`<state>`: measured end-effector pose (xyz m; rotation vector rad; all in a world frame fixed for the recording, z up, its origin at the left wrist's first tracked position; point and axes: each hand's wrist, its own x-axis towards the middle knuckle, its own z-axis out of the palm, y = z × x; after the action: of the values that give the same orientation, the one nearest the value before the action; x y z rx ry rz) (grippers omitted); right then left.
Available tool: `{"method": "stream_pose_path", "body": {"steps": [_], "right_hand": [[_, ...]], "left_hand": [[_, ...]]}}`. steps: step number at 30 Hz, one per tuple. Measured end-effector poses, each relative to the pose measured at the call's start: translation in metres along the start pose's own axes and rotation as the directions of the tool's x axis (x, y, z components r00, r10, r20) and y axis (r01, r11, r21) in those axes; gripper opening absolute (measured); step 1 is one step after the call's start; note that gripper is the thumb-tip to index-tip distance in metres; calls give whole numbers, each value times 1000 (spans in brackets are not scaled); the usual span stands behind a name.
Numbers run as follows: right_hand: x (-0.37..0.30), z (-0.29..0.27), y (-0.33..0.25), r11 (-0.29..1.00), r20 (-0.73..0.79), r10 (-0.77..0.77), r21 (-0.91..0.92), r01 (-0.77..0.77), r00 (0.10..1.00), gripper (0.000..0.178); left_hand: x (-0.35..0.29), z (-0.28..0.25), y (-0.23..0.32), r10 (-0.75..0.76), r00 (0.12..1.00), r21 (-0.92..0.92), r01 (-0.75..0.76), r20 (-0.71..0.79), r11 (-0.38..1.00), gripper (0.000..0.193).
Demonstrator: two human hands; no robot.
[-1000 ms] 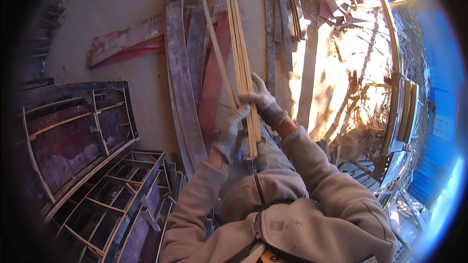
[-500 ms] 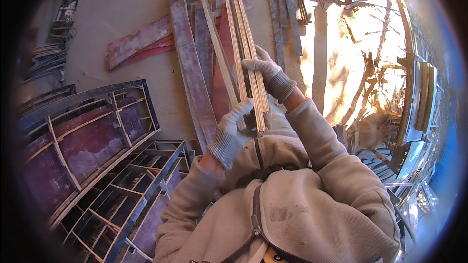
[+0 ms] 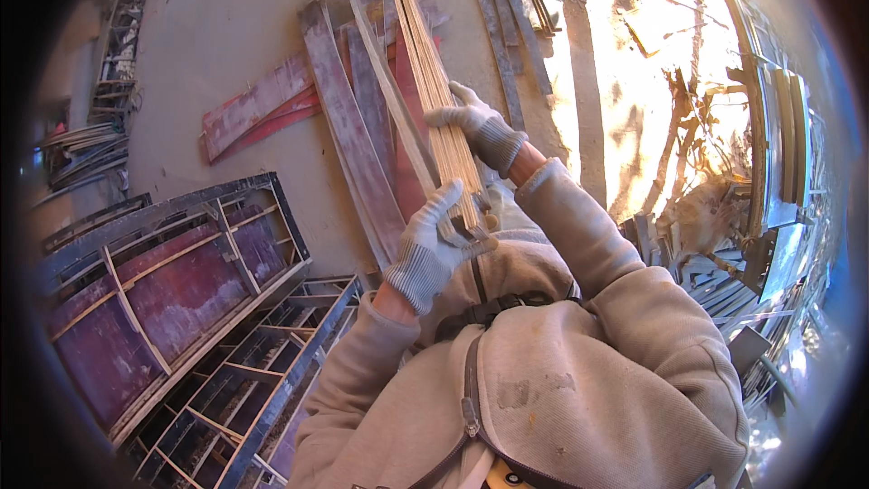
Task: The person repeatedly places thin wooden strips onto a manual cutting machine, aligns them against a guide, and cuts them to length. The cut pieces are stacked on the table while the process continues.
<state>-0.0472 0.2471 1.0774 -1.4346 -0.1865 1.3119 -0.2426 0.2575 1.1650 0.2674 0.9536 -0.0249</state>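
Note:
A bundle of long, thin wooden strips [image 3: 455, 158] stands out in front of my body, its near end close to my waist and its far end running past the top of the view. Low on the bundle, my gloved left hand [image 3: 431, 243] is closed around the near end, thumb on top. My gloved right hand [image 3: 478, 127] grips the right side farther up, thumb across the upper face. One separate strip [image 3: 387, 77] splays out to the left of the bundle, and its lower end reaches my left hand.
Reddish weathered boards [image 3: 348, 118] lie crossed on the floor ahead. Dark framed panels [image 3: 181, 281] and an open ribbed frame [image 3: 244, 376] stand at the left. Grey planks [image 3: 507, 36] lie ahead right, with branches [image 3: 683, 118] and scrap beyond them.
The bundle has tilted left, its strips drawn closer together. My right hand has shifted left and slightly nearer. My left fingers now wrap under the near end.

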Motion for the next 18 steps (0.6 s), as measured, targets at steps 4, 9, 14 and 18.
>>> {"method": "stream_pose_path", "body": {"steps": [4,9,14,18], "right_hand": [[-27,6,14,993,-37,-43,-110,39,998,114],[-29,19,33,998,-28,-7,-59,6,1000,123],[-39,23,52,990,-37,37,-132,-41,999,126],[-53,25,74,990,3,64,-125,-63,998,128]], "left_hand": [[-5,-8,-3,11,999,39,-13,42,999,48],[-27,-25,-11,-24,998,-1,24,64,1000,49],[-34,-49,-19,-72,981,-11,75,179,997,59],[-29,-62,-23,-65,985,-17,69,163,997,60]]}}
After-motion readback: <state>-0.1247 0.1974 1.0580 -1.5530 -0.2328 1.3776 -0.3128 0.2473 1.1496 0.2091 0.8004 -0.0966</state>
